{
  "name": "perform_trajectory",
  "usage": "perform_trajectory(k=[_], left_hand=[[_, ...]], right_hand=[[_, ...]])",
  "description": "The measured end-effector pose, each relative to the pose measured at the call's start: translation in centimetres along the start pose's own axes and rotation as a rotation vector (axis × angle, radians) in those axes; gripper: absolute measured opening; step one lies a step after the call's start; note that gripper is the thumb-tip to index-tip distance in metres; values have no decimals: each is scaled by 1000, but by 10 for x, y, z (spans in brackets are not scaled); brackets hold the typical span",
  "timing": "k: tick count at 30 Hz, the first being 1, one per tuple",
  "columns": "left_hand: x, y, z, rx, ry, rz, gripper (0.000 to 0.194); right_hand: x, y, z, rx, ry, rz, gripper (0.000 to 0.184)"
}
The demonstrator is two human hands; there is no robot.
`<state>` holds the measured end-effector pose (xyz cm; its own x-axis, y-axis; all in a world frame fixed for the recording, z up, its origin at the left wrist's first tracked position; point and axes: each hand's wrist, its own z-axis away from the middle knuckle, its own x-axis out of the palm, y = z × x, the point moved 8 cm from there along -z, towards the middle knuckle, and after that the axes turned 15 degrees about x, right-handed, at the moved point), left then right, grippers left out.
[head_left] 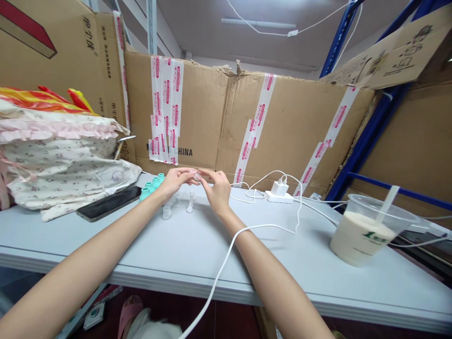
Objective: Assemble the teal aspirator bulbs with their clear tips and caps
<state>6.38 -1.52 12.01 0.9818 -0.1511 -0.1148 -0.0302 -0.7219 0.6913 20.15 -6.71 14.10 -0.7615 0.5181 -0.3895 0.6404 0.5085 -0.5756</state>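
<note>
**Above the far part of the table, both hands are on one small clear piece**

Toward the far edge of the table [169, 254], left of its middle, I have the small clear piece [196, 177] raised off the surface between my fingertips. My left hand [172, 181] pinches it from one side and my right hand [219, 190] from the other, the fingers curled inward and almost meeting. They cover much of it, so from my camera I can't make out its full shape or which finger bears the load.

As for progress, I judge the handling of this piece to be under way, since neither hand has let go. Below my hands, a clear figure-like piece [190, 203] stands upright on the tabletop, and a short clear piece [167, 212] sits to its left, nearer the front edge. Nobody is touching either. Behind my left forearm, teal cups [145, 192] stand in a group beside the phone [109, 203]. What has been finished, and how much remains, I cannot tell from this view. A white cable [229, 249] crosses in front of my right forearm.
</note>
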Motion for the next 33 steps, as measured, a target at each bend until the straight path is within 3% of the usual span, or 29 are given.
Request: perform_trajectory(k=[4, 5, 7, 10, 13, 17, 20, 25, 33], left_hand=[[-32, -4, -6, 17, 83, -7, 48], [-40, -5, -7, 22, 96, -2, 50], [-52, -7, -10, 29, 114, 12, 52], [-61, -13, -12, 23, 120, 16, 56], [-62, -19, -12, -7, 122, -10, 61], [-57, -18, -11, -18, 86, -49, 60], [-50, -13, -11, 3, 26, -72, 57], [-35, -11, -7, -62, -22, -82, 60], [-22, -1, -6, 84, -71, -306, 54]], right_hand=[[-26, 40, -22, 224, 128, 30, 32], [-27, 54, -28, 289, 77, 54, 32], [-16, 80, -34, 378, -147, 158, 26], [6, 105, -25, 350, -456, 327, 25], [25, 117, -10, 290, -613, 398, 24], [35, 119, -4, 223, -588, 439, 12], [31, 116, -11, 235, -516, 359, 19], [21, 101, -24, 297, -356, 31, 23], [37, 88, -20, 439, -418, -506, 26]])
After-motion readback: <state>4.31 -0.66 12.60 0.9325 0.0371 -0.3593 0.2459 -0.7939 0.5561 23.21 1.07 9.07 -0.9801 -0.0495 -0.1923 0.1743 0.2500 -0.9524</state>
